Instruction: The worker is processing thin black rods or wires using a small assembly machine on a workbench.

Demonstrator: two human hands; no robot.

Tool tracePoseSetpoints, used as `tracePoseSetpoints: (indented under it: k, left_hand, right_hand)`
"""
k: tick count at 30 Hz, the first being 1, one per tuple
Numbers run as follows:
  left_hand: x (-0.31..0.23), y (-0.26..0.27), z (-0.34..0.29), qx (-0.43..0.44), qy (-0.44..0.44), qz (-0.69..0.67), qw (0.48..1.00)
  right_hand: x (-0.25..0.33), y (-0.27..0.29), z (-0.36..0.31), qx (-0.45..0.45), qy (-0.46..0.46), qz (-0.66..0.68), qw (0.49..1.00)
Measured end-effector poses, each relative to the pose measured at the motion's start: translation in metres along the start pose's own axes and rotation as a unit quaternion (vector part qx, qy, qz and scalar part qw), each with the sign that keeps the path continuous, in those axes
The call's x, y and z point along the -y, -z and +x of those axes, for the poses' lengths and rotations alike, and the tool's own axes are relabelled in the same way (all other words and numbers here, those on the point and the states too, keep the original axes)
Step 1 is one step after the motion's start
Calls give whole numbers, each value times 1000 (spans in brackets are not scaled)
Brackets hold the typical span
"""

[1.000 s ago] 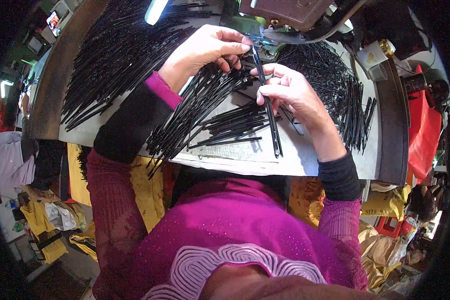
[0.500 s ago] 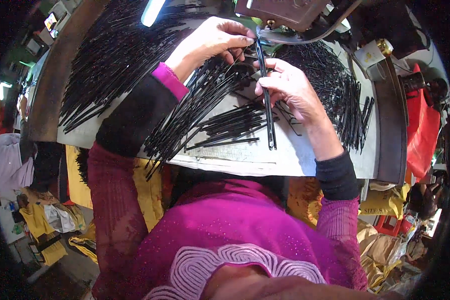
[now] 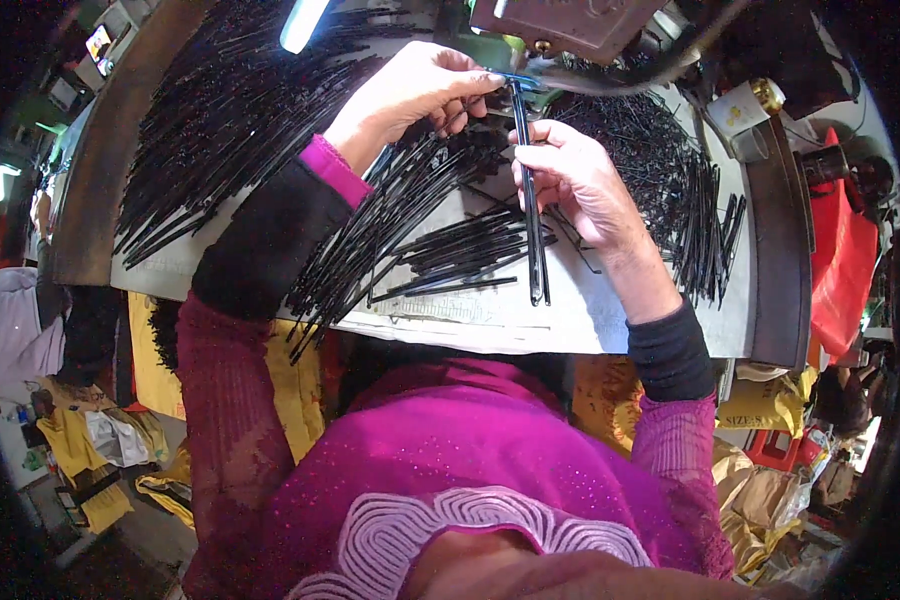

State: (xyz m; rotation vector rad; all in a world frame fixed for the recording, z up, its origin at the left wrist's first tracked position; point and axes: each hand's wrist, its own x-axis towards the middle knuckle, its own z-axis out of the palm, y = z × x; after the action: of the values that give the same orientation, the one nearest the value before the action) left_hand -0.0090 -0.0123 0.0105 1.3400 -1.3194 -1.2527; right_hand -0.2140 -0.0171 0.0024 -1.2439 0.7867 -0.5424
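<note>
Upright between my fingers are two long, slim black rods (image 3: 536, 240), side by side and slightly parted at their lower ends. My right hand (image 3: 585, 185) is closed round their upper half. My left hand (image 3: 415, 95) pinches at their top, where a short bluish-black crosspiece (image 3: 518, 78) lies across them under the machine; what exactly its fingertips grip is partly hidden. Below my left wrist a loose sheaf of black rods (image 3: 370, 235) fans over the table's edge. A smaller bundle of black rods (image 3: 460, 250) lies to the left of the held pair.
A mauve-brown machine housing (image 3: 570, 25) hangs just beyond my hands, with a lit lamp tube (image 3: 303, 25) to its left. Large heaps of black rods (image 3: 220, 130) cover the pale tabletop (image 3: 590, 330). A white tub (image 3: 745, 108) stands at right, above a red bag (image 3: 848, 265).
The lower ends of the held rods have swung slightly left and parted a little. The bluish crosspiece at their top shows more plainly. Both hands stay almost in place.
</note>
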Motion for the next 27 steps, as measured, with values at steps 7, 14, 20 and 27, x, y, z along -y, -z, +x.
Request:
tracePoseSetpoints:
  k: [7,14,20,27]
  left_hand:
    - [-5,0,-6,27,11,-47,998]
    - [-1,0,-6,79,18,-82,993]
    - [0,-1,-4,109,29,-72,991]
    - [3,-4,-1,84,29,-68,994]
  right_hand:
    - [-4,1,4,-27,12,6,1000]
    - [0,-2,4,-24,20,8,999]
    - [-5,-1,8,-9,46,21,999]
    - [-4,1,17,-3,42,33,999]
